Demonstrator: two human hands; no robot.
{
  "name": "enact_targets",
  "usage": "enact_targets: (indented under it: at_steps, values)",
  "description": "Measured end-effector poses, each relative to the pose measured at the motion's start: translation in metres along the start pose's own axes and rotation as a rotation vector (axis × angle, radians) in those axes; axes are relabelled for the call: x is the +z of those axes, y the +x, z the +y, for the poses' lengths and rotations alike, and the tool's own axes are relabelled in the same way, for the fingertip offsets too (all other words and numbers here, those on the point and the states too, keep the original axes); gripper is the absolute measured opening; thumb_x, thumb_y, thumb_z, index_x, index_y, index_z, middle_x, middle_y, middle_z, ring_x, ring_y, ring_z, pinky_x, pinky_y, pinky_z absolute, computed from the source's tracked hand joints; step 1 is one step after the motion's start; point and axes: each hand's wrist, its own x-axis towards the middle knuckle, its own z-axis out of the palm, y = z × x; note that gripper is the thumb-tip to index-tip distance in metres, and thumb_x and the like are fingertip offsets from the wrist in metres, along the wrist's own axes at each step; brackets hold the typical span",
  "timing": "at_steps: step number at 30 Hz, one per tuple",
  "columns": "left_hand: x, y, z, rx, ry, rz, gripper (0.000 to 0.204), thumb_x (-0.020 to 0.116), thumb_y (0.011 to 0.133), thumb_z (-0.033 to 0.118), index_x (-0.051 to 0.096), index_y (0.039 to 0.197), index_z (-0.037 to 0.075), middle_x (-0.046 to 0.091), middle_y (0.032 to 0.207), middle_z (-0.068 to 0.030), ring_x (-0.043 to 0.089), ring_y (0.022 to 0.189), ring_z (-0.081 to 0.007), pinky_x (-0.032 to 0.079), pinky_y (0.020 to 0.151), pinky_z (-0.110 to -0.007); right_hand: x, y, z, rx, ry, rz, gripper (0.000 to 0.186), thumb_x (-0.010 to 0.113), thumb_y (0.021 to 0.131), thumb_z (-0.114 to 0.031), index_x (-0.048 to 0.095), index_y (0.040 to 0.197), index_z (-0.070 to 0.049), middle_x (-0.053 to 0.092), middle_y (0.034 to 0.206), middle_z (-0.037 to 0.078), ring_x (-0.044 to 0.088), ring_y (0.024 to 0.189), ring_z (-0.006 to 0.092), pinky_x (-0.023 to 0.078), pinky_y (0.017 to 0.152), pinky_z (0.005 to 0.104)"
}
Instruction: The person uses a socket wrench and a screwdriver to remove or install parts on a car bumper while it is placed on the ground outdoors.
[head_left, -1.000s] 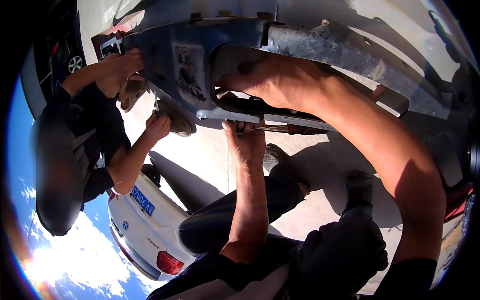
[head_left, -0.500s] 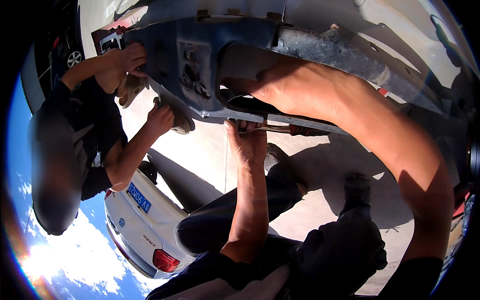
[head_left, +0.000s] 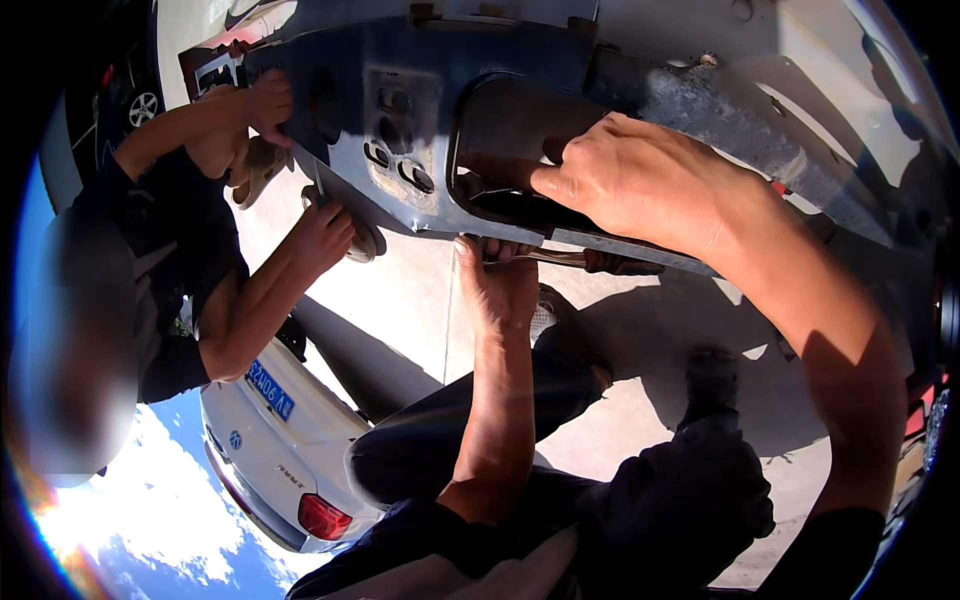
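Observation:
A dark blue metal car-body panel (head_left: pixel 330 130) spans the upper part of the view. It has slots and a large rounded opening (head_left: pixel 462 185). My right hand (head_left: pixel 640 185) reaches in from the right; its fingertips lie in the shade inside, so what they touch is hidden. Below the panel's lower edge my left hand (head_left: pixel 500 280) is closed, thumb upward, around the end of a long tool with a metal shaft and reddish-brown handle (head_left: pixel 605 262). The tool's handle points right. Its head is hidden by my fingers.
A person crouches at left, one hand (head_left: pixel 268 105) on the panel, the other (head_left: pixel 325 235) holding a thin-shafted tool. A metal beam (head_left: pixel 690 110) continues right of the panel. Behind stands a white car (head_left: pixel 265 455); my bent knee (head_left: pixel 400 455) is below.
My right hand has drawn back to the right, partly out of the opening, so more of its back shows. My left hand stays at the panel's lower edge with the tool.

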Motion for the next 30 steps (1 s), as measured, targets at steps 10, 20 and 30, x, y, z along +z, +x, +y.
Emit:
enact_targets:
  at_steps: [10,20,30]
  values:
    - [0.002,0.001,0.0,-0.003,0.014,-0.017,0.026,0.07,0.087,0.042,0.064,0.098,0.019,0.05,0.074,0.0104,0.046,0.068,-0.005,0.041,0.072,-0.025,0.039,0.073,0.025,0.129,0.455,0.254,0.025,0.046,0.098,-0.019,0.062,0.104,-0.001,0.066,0.095,0.02,0.065,0.093,0.0354,0.053,0.079,0.0434]
    - [0.002,0.0,-0.001,-0.004,-0.008,0.014,0.034,0.076,0.082,0.042,0.059,0.096,0.016,0.046,0.077,0.0085,0.043,0.071,-0.0079,0.039,0.073,-0.027,0.043,0.089,0.031,0.169,0.481,0.307,0.025,0.045,0.099,-0.019,0.062,0.103,-0.001,0.066,0.095,0.02,0.065,0.093,0.0353,0.054,0.079,0.0437]
    - [0.001,0.005,-0.005,-0.008,-0.016,-0.001,0.034,0.074,0.083,0.044,0.059,0.095,0.016,0.046,0.076,0.009,0.045,0.071,-0.0076,0.04,0.073,-0.027,0.049,0.091,0.033,0.188,0.491,0.362,0.026,0.045,0.099,-0.019,0.063,0.103,-0.001,0.066,0.095,0.02,0.065,0.093,0.0351,0.054,0.08,0.044]
